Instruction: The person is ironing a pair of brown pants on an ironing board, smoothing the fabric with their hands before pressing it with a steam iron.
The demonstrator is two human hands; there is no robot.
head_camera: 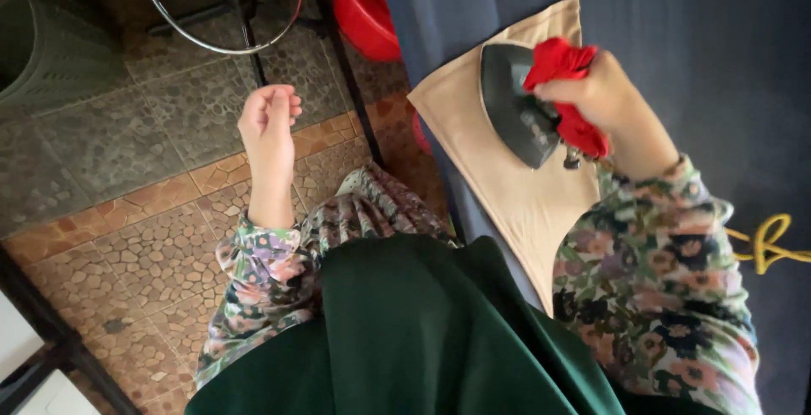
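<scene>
- Pebble-patterned floor tiles (144, 204) in brown and grey fill the left, with a chrome stool ring (221, 43) and a red plastic tub (363, 5) along the top.
- Left hand (269, 123) hangs over the floor, fingers loosely curled, holding nothing and well apart from the work.
- Dark blue padded tabletop (693, 51) carries a smooth beige cloth (507, 182), lying flat near the tabletop's left edge.
- Black wedge-shaped iron (511, 102) sits sole-down on the cloth; right hand (604, 98) is clenched around its handle through a crumpled red rag (562, 64).
- Risk: resting in one spot, the iron could scorch the thin cloth.
- Risk: the bunched rag could slip, letting the iron slide off the near edge toward the green garment (405, 330).
</scene>
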